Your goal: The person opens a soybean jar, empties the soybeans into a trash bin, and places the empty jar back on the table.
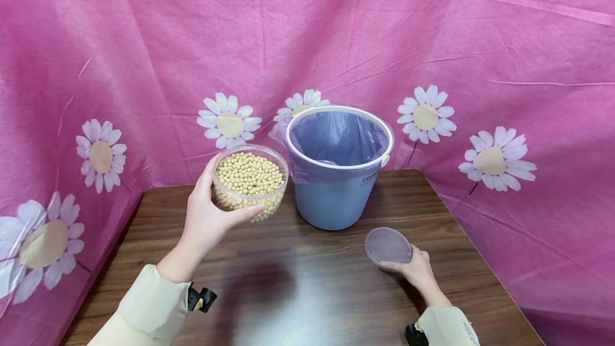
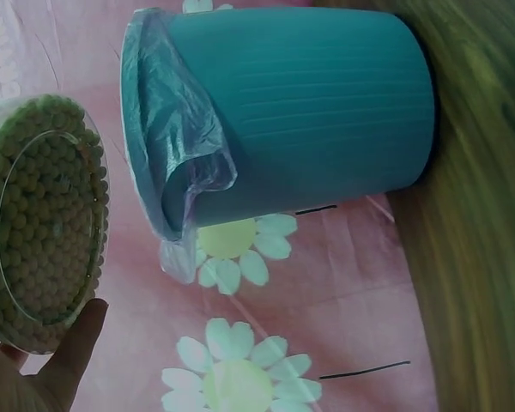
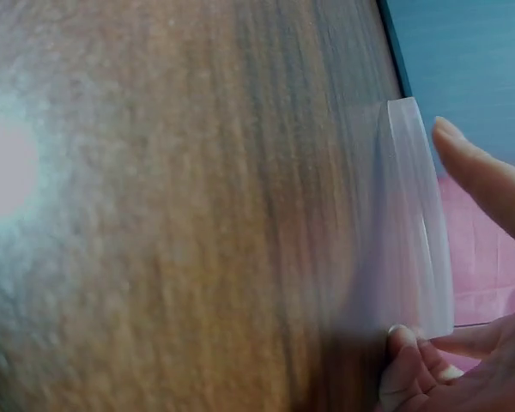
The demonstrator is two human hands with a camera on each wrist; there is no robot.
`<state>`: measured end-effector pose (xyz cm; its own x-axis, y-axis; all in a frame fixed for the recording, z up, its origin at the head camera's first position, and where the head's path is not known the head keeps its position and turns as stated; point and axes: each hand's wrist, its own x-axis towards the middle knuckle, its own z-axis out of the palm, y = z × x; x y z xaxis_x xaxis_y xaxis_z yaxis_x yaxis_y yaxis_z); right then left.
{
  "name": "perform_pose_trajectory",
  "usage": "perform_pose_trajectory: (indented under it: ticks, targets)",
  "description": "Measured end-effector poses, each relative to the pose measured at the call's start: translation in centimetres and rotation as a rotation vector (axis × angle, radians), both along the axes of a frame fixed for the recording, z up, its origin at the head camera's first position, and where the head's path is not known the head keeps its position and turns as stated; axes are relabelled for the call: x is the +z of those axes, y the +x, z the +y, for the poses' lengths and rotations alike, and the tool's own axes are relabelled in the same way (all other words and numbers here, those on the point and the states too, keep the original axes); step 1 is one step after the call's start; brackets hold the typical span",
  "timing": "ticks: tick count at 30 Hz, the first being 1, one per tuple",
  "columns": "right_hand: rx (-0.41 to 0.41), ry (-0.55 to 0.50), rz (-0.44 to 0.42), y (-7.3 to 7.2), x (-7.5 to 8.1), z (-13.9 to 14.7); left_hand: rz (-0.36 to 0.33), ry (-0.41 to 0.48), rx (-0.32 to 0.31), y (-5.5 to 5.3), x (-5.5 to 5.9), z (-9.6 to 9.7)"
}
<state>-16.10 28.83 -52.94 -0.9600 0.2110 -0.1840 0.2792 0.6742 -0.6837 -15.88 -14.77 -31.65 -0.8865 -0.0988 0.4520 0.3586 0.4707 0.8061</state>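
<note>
My left hand grips a clear round plastic tub filled with pale yellow soybeans, held up above the table with its mouth tilted toward the head camera. In the left wrist view the beans show through the tub's base, with the thumb against its edge. Low at the table's right side, my right hand holds a translucent round lid by its rim. The right wrist view shows the lid edge-on close to the wood, fingertips at its lower end; contact with the table is unclear.
A blue bucket with a white rim stands at the back of the brown wooden table, between the hands. A purple plastic bag lines it and folds over the rim. Behind hangs a pink cloth with daisies.
</note>
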Motion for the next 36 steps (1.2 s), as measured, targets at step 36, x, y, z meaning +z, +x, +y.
perform_pose_trajectory:
  ticks: [36]
  targets:
    - [0.022, -0.3, 0.483, -7.2, 17.7, 0.3, -0.058, -0.256, 0.058, -5.2, 5.2, 1.1]
